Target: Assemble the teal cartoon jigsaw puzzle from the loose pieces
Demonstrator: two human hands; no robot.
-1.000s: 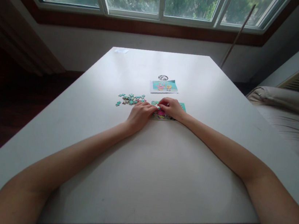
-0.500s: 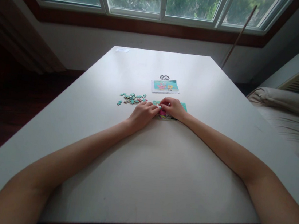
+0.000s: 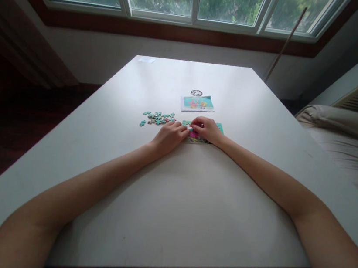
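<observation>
A partly covered jigsaw puzzle [image 3: 194,139], teal with a pink patch, lies flat on the white table under my hands. My right hand [image 3: 208,130] rests over its upper right part, thumb and index finger pinched on a small puzzle piece [image 3: 190,128] with a pale tint. At the puzzle's left edge lies my left hand [image 3: 171,135], palm down, its fingers stretched towards the pinched piece and touching the puzzle. What lies under the left fingertips is hidden. Beside the left hand, loose puzzle pieces [image 3: 157,118], mostly teal, form a spread-out heap.
Behind the puzzle lies a picture card [image 3: 198,104] with pink and yellow figures on teal. A small round dark-rimmed object [image 3: 196,93] sits just beyond it. White paper [image 3: 146,60] lies at the table's far left corner. A cushioned seat [image 3: 341,129] stands to the right.
Both hands stay at the puzzle almost unmoved. My left hand has shifted very slightly leftwards; the loose pieces and the card lie as before.
</observation>
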